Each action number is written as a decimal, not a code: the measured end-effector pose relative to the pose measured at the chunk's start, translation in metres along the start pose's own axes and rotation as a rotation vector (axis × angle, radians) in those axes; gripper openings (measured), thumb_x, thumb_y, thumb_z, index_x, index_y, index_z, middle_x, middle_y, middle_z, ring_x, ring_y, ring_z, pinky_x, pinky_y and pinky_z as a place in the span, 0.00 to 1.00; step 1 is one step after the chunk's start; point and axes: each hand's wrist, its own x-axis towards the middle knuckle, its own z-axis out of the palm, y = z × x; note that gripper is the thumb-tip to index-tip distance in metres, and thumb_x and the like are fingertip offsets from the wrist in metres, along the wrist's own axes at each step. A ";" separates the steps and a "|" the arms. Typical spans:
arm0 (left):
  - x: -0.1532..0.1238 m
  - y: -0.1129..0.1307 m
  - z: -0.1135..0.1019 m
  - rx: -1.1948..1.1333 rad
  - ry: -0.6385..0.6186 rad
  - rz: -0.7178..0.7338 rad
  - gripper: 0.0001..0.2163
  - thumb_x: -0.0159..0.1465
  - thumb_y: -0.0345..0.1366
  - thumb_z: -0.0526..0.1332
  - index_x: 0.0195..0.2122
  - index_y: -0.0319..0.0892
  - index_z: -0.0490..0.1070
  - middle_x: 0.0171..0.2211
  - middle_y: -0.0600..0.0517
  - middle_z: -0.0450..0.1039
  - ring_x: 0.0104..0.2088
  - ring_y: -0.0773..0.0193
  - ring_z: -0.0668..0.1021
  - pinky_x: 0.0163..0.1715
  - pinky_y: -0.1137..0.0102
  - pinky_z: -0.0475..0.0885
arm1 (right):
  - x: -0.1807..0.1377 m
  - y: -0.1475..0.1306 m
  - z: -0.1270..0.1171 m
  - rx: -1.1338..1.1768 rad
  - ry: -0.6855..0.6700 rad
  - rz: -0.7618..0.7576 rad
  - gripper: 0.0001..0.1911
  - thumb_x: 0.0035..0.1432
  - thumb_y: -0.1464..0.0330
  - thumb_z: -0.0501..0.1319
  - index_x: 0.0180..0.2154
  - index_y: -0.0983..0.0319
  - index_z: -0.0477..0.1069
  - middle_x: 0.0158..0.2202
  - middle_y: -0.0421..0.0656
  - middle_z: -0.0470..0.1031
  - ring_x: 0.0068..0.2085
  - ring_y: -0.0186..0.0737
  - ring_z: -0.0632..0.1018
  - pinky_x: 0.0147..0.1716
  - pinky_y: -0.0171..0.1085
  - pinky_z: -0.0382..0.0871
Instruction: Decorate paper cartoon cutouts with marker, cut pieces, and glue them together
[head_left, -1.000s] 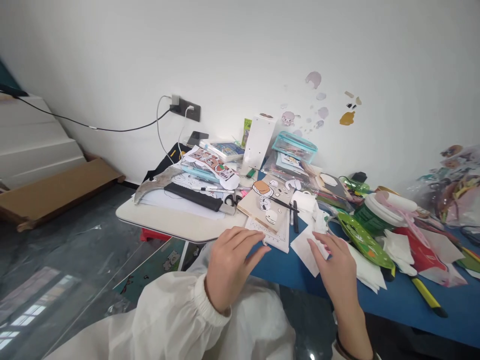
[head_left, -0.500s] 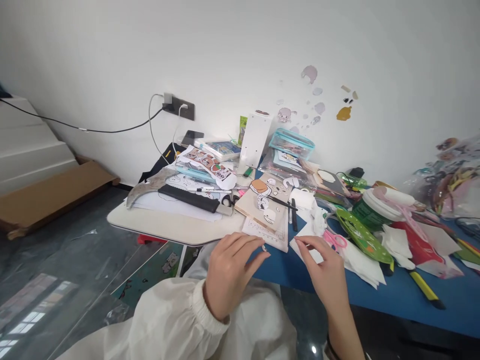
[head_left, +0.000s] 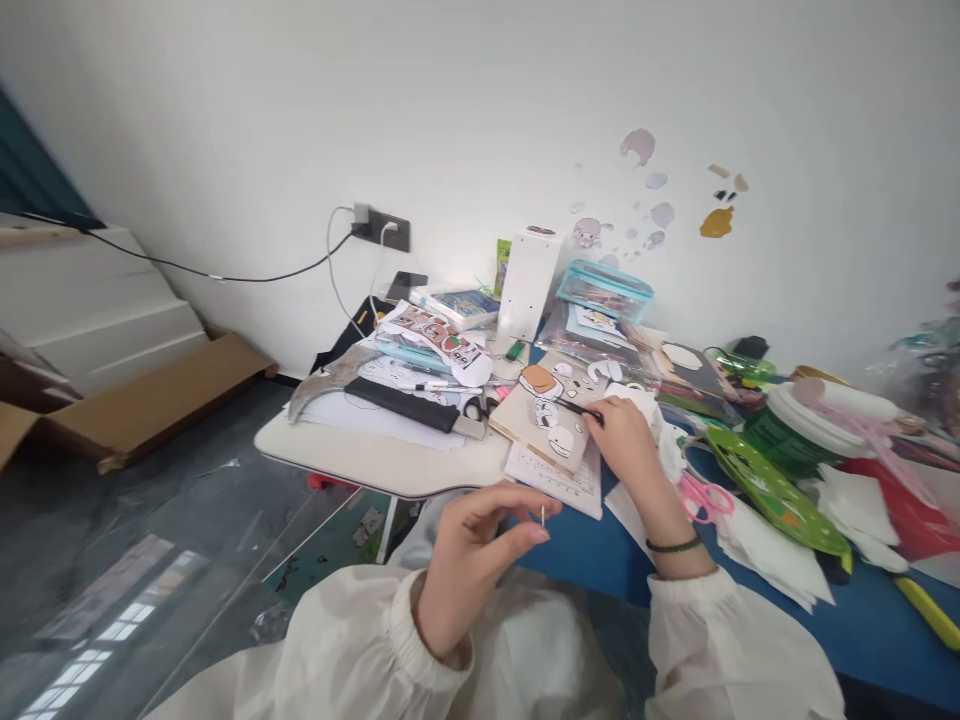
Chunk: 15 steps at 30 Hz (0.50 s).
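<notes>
Blue worktop (head_left: 585, 545): crowded with paper-craft clutter.
White lap board (head_left: 375, 455): juts from the worktop's left end, bearing papers.
Green plate (head_left: 772, 490): tilted, to the right of both hands.
Brown card (head_left: 544, 415): carries cartoon cut-outs and lies on a ruled white sheet (head_left: 559, 482).
Right hand (head_left: 626, 440): at the card's right edge, fingers curled at the end of a black pen (head_left: 576, 407) (whether clamped on it cannot be told).
Left hand (head_left: 469, 555): raised before the worktop's near edge, thumb and forefinger pressed together on a tiny white sliver (head_left: 543, 515), which stands upright just below the ruled sheet.
</notes>
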 end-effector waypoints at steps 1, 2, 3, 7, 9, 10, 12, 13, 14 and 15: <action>0.000 0.000 -0.001 -0.159 0.006 -0.080 0.08 0.53 0.39 0.72 0.31 0.41 0.80 0.29 0.49 0.79 0.28 0.65 0.74 0.31 0.71 0.68 | -0.001 0.000 0.001 -0.010 -0.003 0.010 0.10 0.64 0.64 0.59 0.44 0.63 0.71 0.45 0.45 0.73 0.45 0.41 0.75 0.46 0.47 0.70; 0.001 -0.001 -0.002 -0.265 0.013 -0.128 0.11 0.52 0.43 0.72 0.30 0.41 0.80 0.27 0.49 0.78 0.26 0.67 0.74 0.29 0.71 0.68 | -0.004 0.001 0.000 -0.018 -0.002 0.026 0.10 0.64 0.64 0.59 0.43 0.64 0.71 0.44 0.44 0.73 0.44 0.41 0.75 0.45 0.46 0.71; 0.001 -0.003 -0.003 -0.323 0.023 -0.150 0.13 0.51 0.47 0.72 0.29 0.42 0.80 0.26 0.50 0.77 0.25 0.68 0.73 0.28 0.72 0.68 | -0.007 0.003 -0.001 -0.024 0.003 0.051 0.10 0.64 0.64 0.59 0.41 0.64 0.71 0.42 0.44 0.74 0.43 0.40 0.75 0.45 0.45 0.71; -0.001 -0.009 -0.006 -0.476 0.042 -0.199 0.15 0.51 0.51 0.70 0.30 0.45 0.79 0.24 0.53 0.73 0.23 0.72 0.69 0.26 0.76 0.66 | -0.022 0.014 -0.015 -0.041 0.047 0.184 0.09 0.63 0.67 0.56 0.39 0.64 0.72 0.31 0.45 0.76 0.32 0.43 0.76 0.34 0.43 0.70; -0.002 -0.010 -0.006 -0.534 0.026 -0.207 0.13 0.52 0.50 0.70 0.31 0.47 0.79 0.22 0.55 0.70 0.21 0.75 0.67 0.24 0.78 0.65 | -0.034 0.014 -0.029 -0.022 0.084 0.219 0.12 0.61 0.65 0.53 0.40 0.64 0.72 0.29 0.48 0.77 0.30 0.49 0.77 0.29 0.43 0.67; -0.003 -0.010 -0.005 -0.554 0.017 -0.204 0.12 0.52 0.49 0.70 0.31 0.48 0.79 0.21 0.56 0.68 0.20 0.76 0.66 0.23 0.79 0.63 | -0.043 0.012 -0.037 0.001 0.106 0.228 0.14 0.61 0.63 0.51 0.41 0.64 0.71 0.29 0.48 0.77 0.29 0.50 0.77 0.28 0.43 0.66; -0.004 -0.009 -0.004 -0.576 -0.004 -0.186 0.10 0.53 0.49 0.70 0.32 0.50 0.80 0.19 0.58 0.65 0.18 0.78 0.62 0.21 0.80 0.61 | -0.066 0.001 -0.055 0.046 0.154 0.234 0.18 0.61 0.59 0.48 0.42 0.62 0.69 0.33 0.49 0.78 0.30 0.50 0.77 0.26 0.41 0.65; -0.004 -0.009 -0.003 -0.578 -0.013 -0.174 0.10 0.53 0.48 0.70 0.32 0.51 0.80 0.19 0.58 0.64 0.17 0.79 0.61 0.20 0.81 0.60 | -0.081 -0.008 -0.064 0.066 0.175 0.233 0.20 0.61 0.55 0.47 0.42 0.61 0.69 0.35 0.49 0.78 0.31 0.49 0.77 0.26 0.40 0.66; -0.004 -0.008 -0.003 -0.571 -0.022 -0.158 0.09 0.54 0.48 0.70 0.32 0.52 0.80 0.19 0.59 0.63 0.17 0.79 0.61 0.20 0.81 0.60 | -0.097 -0.018 -0.071 0.101 0.200 0.232 0.22 0.61 0.53 0.46 0.42 0.60 0.69 0.36 0.49 0.78 0.32 0.49 0.78 0.27 0.39 0.67; -0.004 -0.008 -0.002 -0.557 -0.029 -0.137 0.09 0.54 0.48 0.70 0.33 0.52 0.80 0.19 0.59 0.63 0.17 0.79 0.60 0.19 0.81 0.59 | -0.114 -0.030 -0.077 0.185 0.235 0.247 0.22 0.61 0.50 0.48 0.41 0.59 0.70 0.36 0.48 0.78 0.34 0.49 0.78 0.28 0.38 0.68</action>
